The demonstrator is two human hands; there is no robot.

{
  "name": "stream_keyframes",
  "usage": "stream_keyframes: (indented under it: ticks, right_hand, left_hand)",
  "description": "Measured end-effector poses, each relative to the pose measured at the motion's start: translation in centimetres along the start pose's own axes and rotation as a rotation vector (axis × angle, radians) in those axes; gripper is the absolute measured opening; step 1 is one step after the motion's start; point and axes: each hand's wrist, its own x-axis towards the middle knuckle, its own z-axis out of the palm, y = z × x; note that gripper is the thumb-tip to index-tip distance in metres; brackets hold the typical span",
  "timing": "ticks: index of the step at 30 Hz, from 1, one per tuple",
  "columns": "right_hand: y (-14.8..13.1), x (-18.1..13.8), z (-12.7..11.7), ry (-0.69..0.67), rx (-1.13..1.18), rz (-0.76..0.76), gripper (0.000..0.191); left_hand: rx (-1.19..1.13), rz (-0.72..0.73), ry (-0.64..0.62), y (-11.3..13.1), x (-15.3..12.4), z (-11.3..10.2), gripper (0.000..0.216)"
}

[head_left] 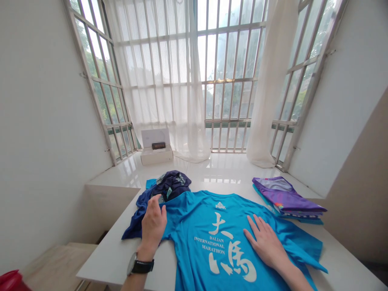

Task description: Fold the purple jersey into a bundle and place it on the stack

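A bright blue T-shirt [197, 258] lies spread on the white table, its white marathon print facing up and its collar away from me. My right hand [265, 242] rests on the shirt to the right of the print, palm down with fingers stretched out. At the left sleeve, my left hand [153, 224] is loosely curled, with the thumb apart from the fingers; part of its fingers is hidden. A black-strapped watch [141, 264] is on the left wrist. Just beyond that hand lies a crumpled heap of dark blue clothes [176, 184].
A stack of folded clothes [287, 198], purple on top, sits at the right. An open white box [157, 155] stands at the back left on the glossy sill [224, 165]. Sheer curtains [194, 121] hang before barred windows. A red object [13, 281] shows at lower left.
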Motion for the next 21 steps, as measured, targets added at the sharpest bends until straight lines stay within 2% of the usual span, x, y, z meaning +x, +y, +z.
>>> stream_keyframes:
  ticks: [2,6,8,10,14,21]
  right_hand:
    - [0.0,0.0,0.0,-0.001,-0.016,-0.003,0.071]
    - [-0.1,-0.1,-0.3,-0.035,-0.044,-0.007,0.070]
    - [-0.2,-0.1,-0.4,-0.037,-0.035,-0.009,0.070]
    - [-0.2,-0.1,-0.4,-0.028,-0.020,-0.005,0.069]
    - [-0.3,-0.2,-0.4,-0.022,-0.027,0.013,0.068]
    - [-0.5,-0.3,-0.6,-0.026,-0.015,0.019,0.068]
  left_hand:
    - [-0.066,0.139,-0.101,2.1,-0.6,0.8,0.032]
    - [-0.102,0.343,-0.465,6.9,-1.5,4.0,0.038]
    - [-0.057,0.364,-0.587,8.8,-1.8,6.1,0.050]
    - [-0.006,0.325,-0.673,9.9,-2.0,8.2,0.064]
    - [0.028,0.287,-0.714,10.2,-2.5,10.8,0.075]
    - [0.071,0.304,-0.685,9.9,-3.0,11.1,0.073]
